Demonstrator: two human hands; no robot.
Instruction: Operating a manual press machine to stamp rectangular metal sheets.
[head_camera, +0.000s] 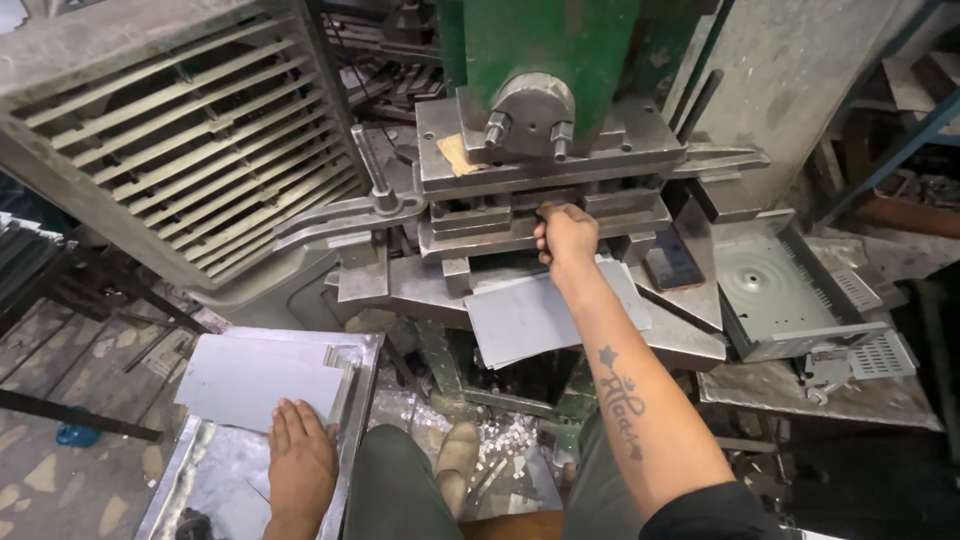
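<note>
My right hand (565, 235) reaches forward into the gap of the green press (545, 50), its fingers curled at the steel die block (540, 185); what they hold is hidden. Below my forearm a grey metal sheet (530, 315) lies on the press bed. My left hand (300, 460) rests flat, fingers together, on the lower corner of a stack of grey sheets (255, 380) in a shiny metal tray (362, 400) at my left knee.
A large louvred metal guard (170, 130) stands at the left. A punched grey box part (790, 290) sits on the bench at the right, with a dark phone (672, 262) beside the die. Metal scrap (500, 440) litters the floor by my foot.
</note>
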